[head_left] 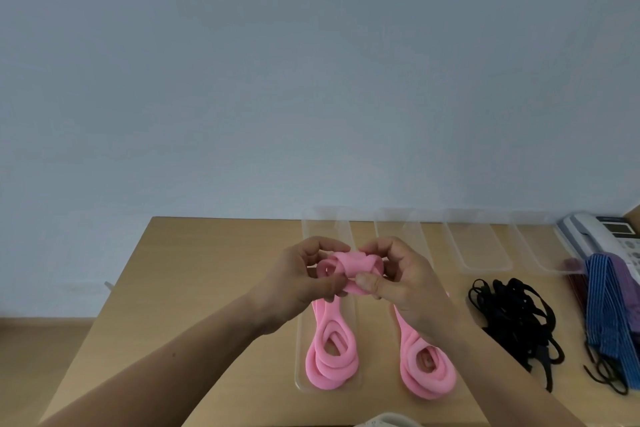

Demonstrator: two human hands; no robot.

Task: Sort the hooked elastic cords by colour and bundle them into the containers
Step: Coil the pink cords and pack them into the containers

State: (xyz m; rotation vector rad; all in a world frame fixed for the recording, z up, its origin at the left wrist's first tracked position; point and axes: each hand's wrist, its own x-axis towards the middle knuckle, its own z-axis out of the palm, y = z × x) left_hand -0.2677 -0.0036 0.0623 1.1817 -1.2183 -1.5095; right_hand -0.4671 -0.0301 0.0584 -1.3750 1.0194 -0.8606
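While raised above the light wooden table (pixel 207 270), the left hand (pixel 301 276) and the right hand (pixel 401 279) pinched, fingers curled, one knotted bundle of thick pink elastic cord (pixel 349 265) between them, over a long clear plastic container (pixel 300 350) holding another coiled pink cord (pixel 332 366).

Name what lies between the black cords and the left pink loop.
In the head view, a second pink loop, running up under the right hand, lies between the left pink loop and the black cords.
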